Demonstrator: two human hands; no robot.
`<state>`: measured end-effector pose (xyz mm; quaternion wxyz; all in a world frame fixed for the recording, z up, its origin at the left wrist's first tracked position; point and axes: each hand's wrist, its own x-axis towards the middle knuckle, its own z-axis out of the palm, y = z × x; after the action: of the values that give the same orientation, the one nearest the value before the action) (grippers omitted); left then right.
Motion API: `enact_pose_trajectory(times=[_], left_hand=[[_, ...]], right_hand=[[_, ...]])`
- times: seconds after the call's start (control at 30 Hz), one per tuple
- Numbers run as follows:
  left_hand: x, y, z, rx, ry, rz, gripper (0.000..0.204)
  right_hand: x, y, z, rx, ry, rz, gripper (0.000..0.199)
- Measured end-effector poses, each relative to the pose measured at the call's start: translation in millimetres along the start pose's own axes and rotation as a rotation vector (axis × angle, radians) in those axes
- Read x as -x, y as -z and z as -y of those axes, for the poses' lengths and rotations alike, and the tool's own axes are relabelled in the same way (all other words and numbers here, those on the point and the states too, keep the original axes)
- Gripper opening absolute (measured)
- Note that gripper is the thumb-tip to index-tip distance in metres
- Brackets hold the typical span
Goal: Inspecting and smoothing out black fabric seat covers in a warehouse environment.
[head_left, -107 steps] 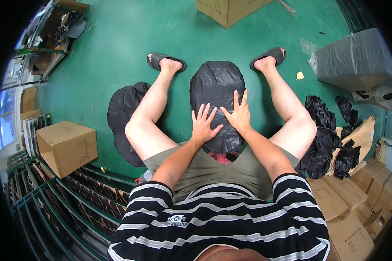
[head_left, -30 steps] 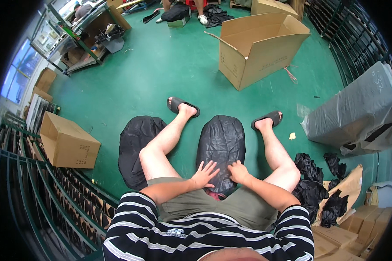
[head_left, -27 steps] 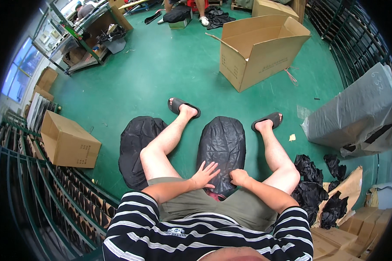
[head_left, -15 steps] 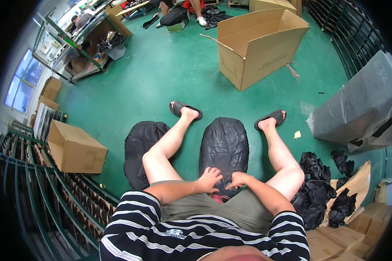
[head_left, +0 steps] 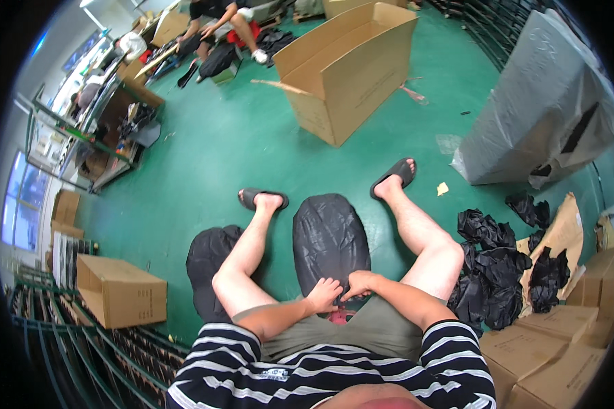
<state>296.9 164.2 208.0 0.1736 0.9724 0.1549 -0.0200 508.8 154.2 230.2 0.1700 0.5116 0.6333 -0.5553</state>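
A plump, oval black bag [head_left: 331, 235] of shiny, creased fabric lies on the floor between my legs. Its near end reaches up to my lap, where both hands work on it. My left hand [head_left: 324, 296] has its fingers bent together on the bag's near edge. Close beside it, my right hand [head_left: 360, 283] pinches the same edge, with its fingers curled in. Just below the hands a small reddish thing [head_left: 339, 316] shows, mostly hidden by my shorts. A second black bag [head_left: 209, 262] lies left of my left leg, partly covered by it.
A big open carton [head_left: 351, 82] stands ahead. A small carton [head_left: 126, 293] sits by green racks at left. Crumpled black sheets [head_left: 491, 273] and cartons [head_left: 535, 337] lie at right, below a plastic-wrapped stack [head_left: 532, 109]. Another person [head_left: 222, 24] sits far off beside a black item.
The view has tilted and turned, so the room appears shifted left. My left hand's spread fingers have drawn together on the bag's edge, closer to my right hand.
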Motion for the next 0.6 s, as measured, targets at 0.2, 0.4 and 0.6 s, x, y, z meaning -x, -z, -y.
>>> enact_pose_trajectory(times=[0.2, 0.4, 0.6], left_hand=[[6, -2, 2, 0.014, 0.005, 0.039, 0.052], [11, 7, -1, -0.017, 0.026, 0.053, 0.054], [-20, 2, -10, 0.022, -0.091, 0.044, 0.051]], right_hand=[[5, 8, -2, 0.014, 0.078, 0.172, 0.062], [150, 83, -91, -1.208, 0.541, -0.938, 0.028], [163, -89, -430, -1.045, -0.679, -1.993, 0.051]])
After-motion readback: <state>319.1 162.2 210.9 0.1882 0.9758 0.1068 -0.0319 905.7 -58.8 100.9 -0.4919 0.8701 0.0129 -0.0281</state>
